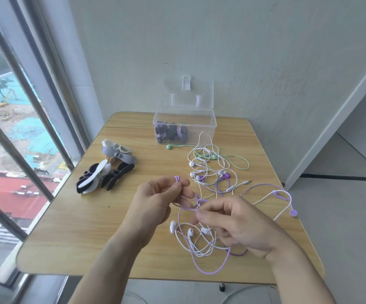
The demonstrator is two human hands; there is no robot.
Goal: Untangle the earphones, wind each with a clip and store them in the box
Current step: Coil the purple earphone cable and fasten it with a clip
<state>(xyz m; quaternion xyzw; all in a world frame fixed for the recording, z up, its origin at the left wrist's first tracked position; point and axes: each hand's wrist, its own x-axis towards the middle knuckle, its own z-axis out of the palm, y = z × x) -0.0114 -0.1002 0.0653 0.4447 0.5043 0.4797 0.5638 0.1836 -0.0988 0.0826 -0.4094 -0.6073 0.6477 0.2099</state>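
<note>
Both hands pinching purple cord, mid-table

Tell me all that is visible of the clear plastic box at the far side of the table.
The box is of clear plastic, rectangular, and stands on the wooden table close to the wall. Its hinged lid is open and stands upright behind it, with a latch tab at its top edge. Dark and purple wound bundles lie in its left part. No hand touches it.

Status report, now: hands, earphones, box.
Left hand and right hand both pinch the purple cable. White earphones tangled with it. Box open, clips untouched.
</note>
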